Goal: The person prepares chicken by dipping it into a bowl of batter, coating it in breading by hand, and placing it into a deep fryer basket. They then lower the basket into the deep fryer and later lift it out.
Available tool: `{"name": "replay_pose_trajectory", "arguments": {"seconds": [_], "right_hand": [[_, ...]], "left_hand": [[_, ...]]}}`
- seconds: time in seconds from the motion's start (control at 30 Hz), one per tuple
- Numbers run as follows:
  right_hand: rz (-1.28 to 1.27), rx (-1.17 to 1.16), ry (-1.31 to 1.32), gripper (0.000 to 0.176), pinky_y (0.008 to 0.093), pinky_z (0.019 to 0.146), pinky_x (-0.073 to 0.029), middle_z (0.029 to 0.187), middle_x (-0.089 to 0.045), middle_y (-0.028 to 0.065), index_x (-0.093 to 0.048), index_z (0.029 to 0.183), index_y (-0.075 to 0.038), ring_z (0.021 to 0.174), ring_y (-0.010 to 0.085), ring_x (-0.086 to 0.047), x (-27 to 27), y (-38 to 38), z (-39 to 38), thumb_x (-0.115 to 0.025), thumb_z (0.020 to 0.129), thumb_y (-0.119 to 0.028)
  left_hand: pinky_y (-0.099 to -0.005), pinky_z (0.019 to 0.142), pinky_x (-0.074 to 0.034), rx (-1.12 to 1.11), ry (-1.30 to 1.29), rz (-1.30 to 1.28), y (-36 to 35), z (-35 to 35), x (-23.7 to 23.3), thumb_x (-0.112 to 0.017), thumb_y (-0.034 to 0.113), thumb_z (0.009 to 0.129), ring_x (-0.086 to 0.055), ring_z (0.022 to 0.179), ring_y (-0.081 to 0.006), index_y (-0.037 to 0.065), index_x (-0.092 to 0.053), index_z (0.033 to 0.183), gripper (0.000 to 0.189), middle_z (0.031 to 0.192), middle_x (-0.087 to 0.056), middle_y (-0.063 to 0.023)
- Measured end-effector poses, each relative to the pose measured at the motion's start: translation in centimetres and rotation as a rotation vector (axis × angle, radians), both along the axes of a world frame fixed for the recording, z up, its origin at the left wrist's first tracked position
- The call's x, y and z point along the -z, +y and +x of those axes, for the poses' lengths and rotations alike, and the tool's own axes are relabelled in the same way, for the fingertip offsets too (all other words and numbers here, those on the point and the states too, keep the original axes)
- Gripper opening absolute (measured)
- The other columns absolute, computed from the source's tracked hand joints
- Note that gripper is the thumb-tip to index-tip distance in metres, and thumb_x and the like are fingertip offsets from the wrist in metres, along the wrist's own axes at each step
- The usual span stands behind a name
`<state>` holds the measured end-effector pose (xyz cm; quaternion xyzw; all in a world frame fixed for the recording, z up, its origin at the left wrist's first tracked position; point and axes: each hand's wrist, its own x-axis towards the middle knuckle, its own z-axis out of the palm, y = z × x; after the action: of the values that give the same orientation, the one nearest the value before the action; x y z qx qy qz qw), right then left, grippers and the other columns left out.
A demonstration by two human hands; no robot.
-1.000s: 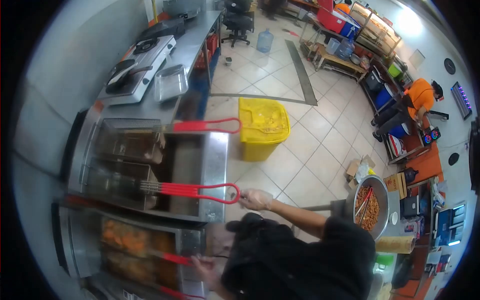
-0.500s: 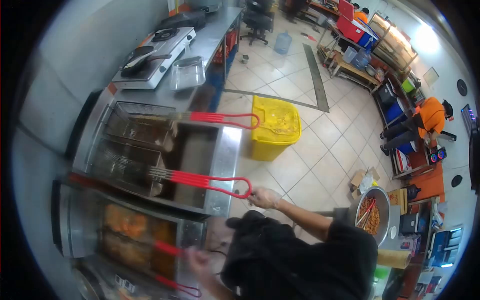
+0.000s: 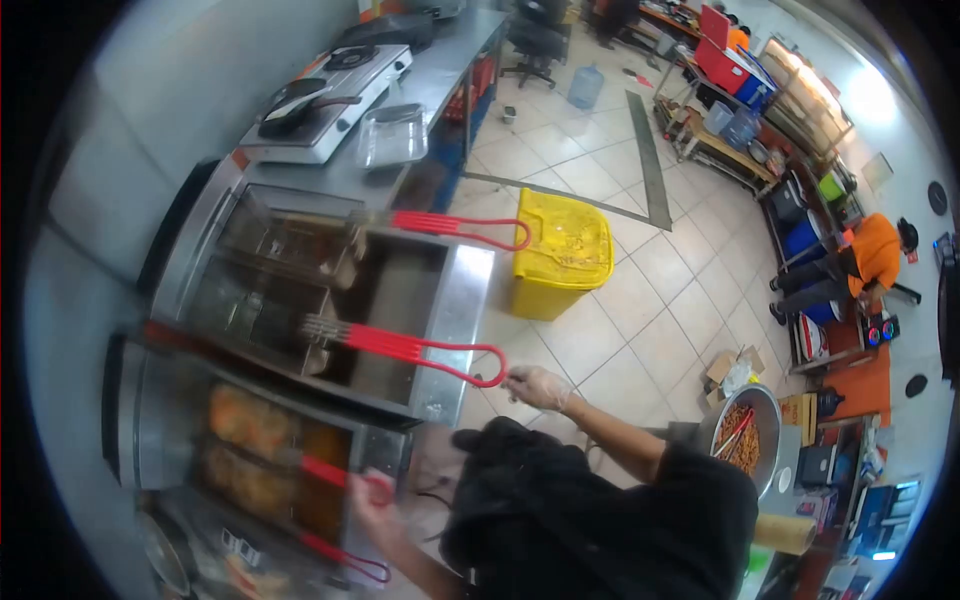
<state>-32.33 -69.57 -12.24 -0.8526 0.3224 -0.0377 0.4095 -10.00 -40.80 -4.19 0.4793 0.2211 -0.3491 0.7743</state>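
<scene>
Wire basket [image 3: 255, 315] with a long red handle [image 3: 415, 350] rests in the top fryer [image 3: 455, 310] and looks empty. The right hand [image 3: 537, 387], in a thin glove, pinches the loop end of that handle. The left hand [image 3: 368, 497] is blurry but looks curled round the short red handle [image 3: 325, 470] of the food basket [image 3: 245, 430], which sits in the lower fryer [image 3: 150, 440]. I think this is the grabbing step. The next move needs a firm hold and a slow, straight lift, so hot oil does not splash.

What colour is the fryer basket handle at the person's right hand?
Red. The handle at the right hand shows best in the head view.
</scene>
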Motion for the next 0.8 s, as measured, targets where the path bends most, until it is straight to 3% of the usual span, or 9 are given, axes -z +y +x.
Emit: {"name": "replay_pose_trajectory", "arguments": {"seconds": [0.07, 0.17, 0.27, 0.33, 0.4, 0.5, 0.57, 0.67, 0.8], "right_hand": [[0.044, -0.017, -0.002, 0.028, 0.0328, 0.069, -0.052, 0.08, -0.067, 0.0116, -0.063, 0.101, 0.001, 0.072, 0.0187, -0.066, 0.5, 0.0, -0.1, -0.052, 0.095, -0.024], [0.057, -0.006, -0.027, 0.028, 0.0317, 0.069, -0.052, 0.079, -0.067, 0.0115, -0.064, 0.102, 0.001, 0.072, 0.0177, -0.065, 0.5, -0.4, -0.2, -0.052, 0.095, -0.024], [0.157, 0.134, -0.019, 0.028, 0.0309, 0.069, -0.051, 0.08, -0.068, 0.0108, -0.064, 0.103, 0.0, 0.072, 0.0168, -0.065, 1.7, -0.6, -1.4, -0.052, 0.096, -0.024], [0.285, 0.25, 0.019, 0.029, 0.0312, 0.069, -0.051, 0.082, -0.069, 0.0098, -0.066, 0.102, -0.002, 0.073, 0.0162, -0.065, 4.1, -0.9, -2.3, -0.051, 0.097, -0.026], [0.316, 0.227, 0.03, 0.029, 0.0315, 0.068, -0.05, 0.079, -0.068, 0.0097, -0.066, 0.1, -0.001, 0.071, 0.0153, -0.064, 2.4, -0.6, -2.0, -0.05, 0.096, -0.024], [0.313, 0.165, 0.021, 0.029, 0.0286, 0.065, -0.046, 0.075, -0.066, 0.0079, -0.065, 0.1, 0.001, 0.068, 0.0134, -0.06, 3.8, -1.8, -1.9, -0.049, 0.096, -0.023], [0.341, 0.145, 0.016, 0.029, 0.0278, 0.063, -0.045, 0.073, -0.066, 0.0072, -0.065, 0.101, 0.0, 0.067, 0.0131, -0.059, 4.7, -2.2, -0.7, -0.05, 0.096, -0.024], [0.29, 0.103, -0.016, 0.029, 0.0269, 0.064, -0.044, 0.07, -0.065, 0.0063, -0.065, 0.101, 0.001, 0.066, 0.0129, -0.058, 4.3, -2.4, -1.0, -0.05, 0.095, -0.024], [0.293, 0.02, 0.014, 0.028, 0.026, 0.064, -0.044, 0.07, -0.065, 0.0075, -0.064, 0.098, 0.002, 0.067, 0.0127, -0.059, 4.1, -1.8, 0.8, -0.05, 0.095, -0.021]], "left_hand": [[-0.0279, 0.062, -0.053, -0.152, -0.008, -0.14, -0.2, 1.1, -1.3, -0.067, 0.024, 0.089, -0.055, 0.066, -0.0137, 0.004, -0.055, 0.1, 0.026, 0.073, -0.055, -0.0018], [-0.0258, 0.051, -0.045, -0.121, 0.009, -0.304, 1.1, 1.1, 5.8, -0.059, 0.033, 0.094, -0.04, 0.053, -0.0103, 0.01, -0.052, 0.092, 0.024, 0.061, -0.041, 0.0023], [-0.0231, 0.048, -0.04, -0.101, 0.076, -0.075, 0.9, -0.5, 4.2, -0.054, 0.032, 0.096, -0.04, 0.053, -0.0088, 0.012, -0.052, 0.09, 0.021, 0.061, -0.039, 0.0036], [-0.0215, 0.045, -0.035, 0.048, -0.144, -0.307, 2.9, 3.2, 3.1, -0.052, 0.027, 0.098, -0.037, 0.05, -0.0068, 0.013, -0.049, 0.085, 0.019, 0.059, -0.035, 0.0056], [-0.0215, 0.043, -0.03, -0.154, -0.105, -0.4, 0.5, 3.6, -4.1, -0.051, 0.021, 0.098, -0.033, 0.046, -0.0043, 0.016, -0.045, 0.08, 0.019, 0.056, -0.031, 0.0074], [-0.0248, 0.045, -0.036, -0.053, -0.233, 0.146, -0.6, -1.0, 3.9, -0.055, 0.033, 0.096, -0.043, 0.049, -0.008, 0.015, -0.049, 0.082, 0.024, 0.055, -0.037, 0.0053], [-0.0276, 0.048, -0.039, -0.1, 0.107, 0.029, -0.7, -1.0, 5.6, -0.057, 0.036, 0.095, -0.044, 0.05, -0.0092, 0.014, -0.048, 0.08, 0.027, 0.056, -0.039, 0.0051], [-0.0261, 0.049, -0.039, -0.114, 0.04, -0.174, -0.5, 2.2, -1.3, -0.061, 0.04, 0.091, -0.045, 0.052, -0.0081, 0.016, -0.048, 0.077, 0.031, 0.06, -0.042, 0.0066], [-0.031, 0.05, -0.043, -0.106, 0.006, -0.014, 0.3, -0.9, 5.1, -0.058, 0.037, 0.094, -0.043, 0.051, -0.0102, 0.013, -0.047, 0.08, 0.029, 0.059, -0.039, 0.0044]]}}
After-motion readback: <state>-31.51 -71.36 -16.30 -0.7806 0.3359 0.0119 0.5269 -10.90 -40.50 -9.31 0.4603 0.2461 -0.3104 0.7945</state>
